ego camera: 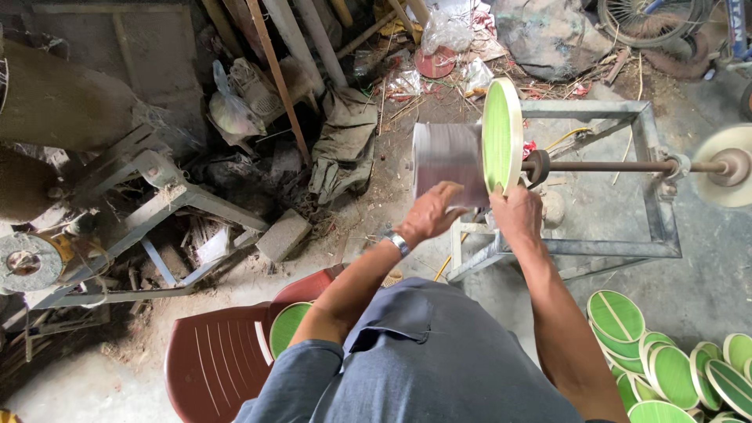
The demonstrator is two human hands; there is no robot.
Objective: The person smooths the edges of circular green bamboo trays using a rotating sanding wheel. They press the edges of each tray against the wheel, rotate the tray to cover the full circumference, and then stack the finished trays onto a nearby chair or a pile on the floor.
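Head view: right hand (517, 213) and left hand (429, 211) grip green plate (501, 133).

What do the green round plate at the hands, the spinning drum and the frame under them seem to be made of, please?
Green plate: likely pressed leaf, matte, with a pale rim. Drum: grey, blurred by spin, material unclear. Frame: dull grey metal angle bars, probably steel.

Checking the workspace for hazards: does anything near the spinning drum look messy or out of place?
Yes. Green plates lie heaped loosely on the floor at right, and scrap, bags and sticks clutter the ground behind the drum.
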